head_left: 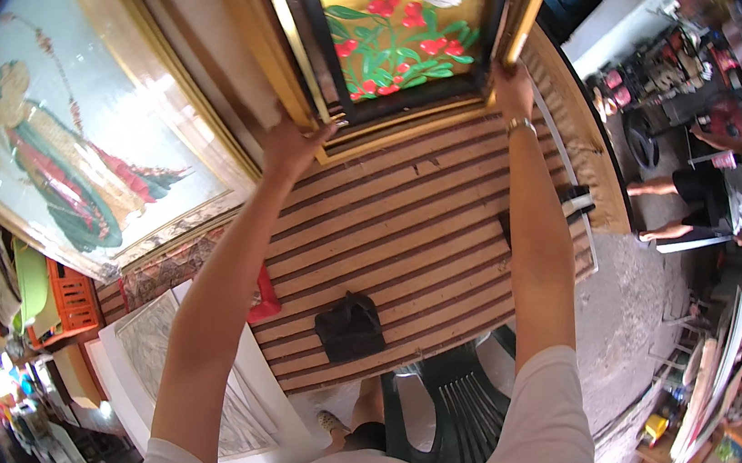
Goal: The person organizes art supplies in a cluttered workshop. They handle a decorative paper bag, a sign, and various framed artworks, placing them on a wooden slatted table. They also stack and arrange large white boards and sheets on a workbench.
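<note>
Both my arms reach up and forward to a framed painting point(395, 24) with red flowers and green leaves on a yellow ground, set in a dark inner frame and a gold outer frame. My left hand point(294, 145) grips the lower left corner of the gold frame. My right hand point(511, 87) holds the frame's right edge; a bracelet circles that wrist. The painting is lifted above a striped wooden slat table point(407, 236). The painting's top runs out of view.
A large gold-framed painting of a figure in green and red point(80, 134) leans at the left. A black pouch point(349, 325) lies on the slats. A green plastic chair point(452, 405) stands below. A seated person point(723, 194) is at the right. White-framed prints point(190, 376) lie lower left.
</note>
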`<move>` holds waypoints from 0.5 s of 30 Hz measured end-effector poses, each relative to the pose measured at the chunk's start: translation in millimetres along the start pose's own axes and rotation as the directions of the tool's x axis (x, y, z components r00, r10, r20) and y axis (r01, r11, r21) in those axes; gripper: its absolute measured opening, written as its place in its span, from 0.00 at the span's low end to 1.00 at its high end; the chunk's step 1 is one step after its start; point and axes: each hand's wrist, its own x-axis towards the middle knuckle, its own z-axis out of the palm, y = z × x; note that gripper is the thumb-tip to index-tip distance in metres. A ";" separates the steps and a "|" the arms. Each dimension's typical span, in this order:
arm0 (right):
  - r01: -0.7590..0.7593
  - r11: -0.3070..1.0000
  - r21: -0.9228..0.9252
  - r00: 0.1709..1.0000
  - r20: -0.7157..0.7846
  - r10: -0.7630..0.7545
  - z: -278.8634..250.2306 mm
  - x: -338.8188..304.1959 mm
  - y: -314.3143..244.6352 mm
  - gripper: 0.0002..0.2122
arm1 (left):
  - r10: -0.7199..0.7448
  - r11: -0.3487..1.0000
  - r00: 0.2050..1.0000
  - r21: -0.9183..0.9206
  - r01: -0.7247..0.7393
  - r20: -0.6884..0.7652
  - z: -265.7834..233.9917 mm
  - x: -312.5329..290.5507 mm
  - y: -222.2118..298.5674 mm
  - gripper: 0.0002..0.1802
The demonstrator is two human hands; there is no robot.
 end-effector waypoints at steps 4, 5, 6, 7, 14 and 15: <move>-0.144 0.975 -0.171 0.988 0.025 0.150 6.8 -31.4 25.2 0.22 | -0.087 0.996 0.991 -0.007 0.088 0.102 23.2 -8.8 -10.3 0.39; -0.167 0.976 -0.142 0.982 0.062 0.177 10.9 -37.7 28.6 0.22 | -0.107 0.992 0.989 -0.049 0.113 0.104 28.7 -11.2 -11.3 0.36; -0.230 0.964 -0.131 0.965 0.094 0.243 13.8 -43.2 31.0 0.23 | -0.153 0.980 0.984 -0.116 0.164 0.093 33.3 -12.2 -11.0 0.32; -0.301 0.945 -0.126 0.944 0.102 0.314 16.2 -46.6 32.1 0.24 | -0.200 0.959 0.975 -0.184 0.214 0.093 37.8 -12.9 -8.5 0.29; -0.300 0.937 0.179 0.944 0.199 0.264 13.7 -48.2 33.1 0.28 | -0.325 0.868 0.932 -0.341 0.361 0.162 40.8 -4.8 18.4 0.17; -0.293 0.942 0.163 0.944 0.205 0.258 11.8 -50.0 35.1 0.29 | -0.314 0.851 0.936 -0.389 0.353 0.162 39.8 -5.6 18.6 0.17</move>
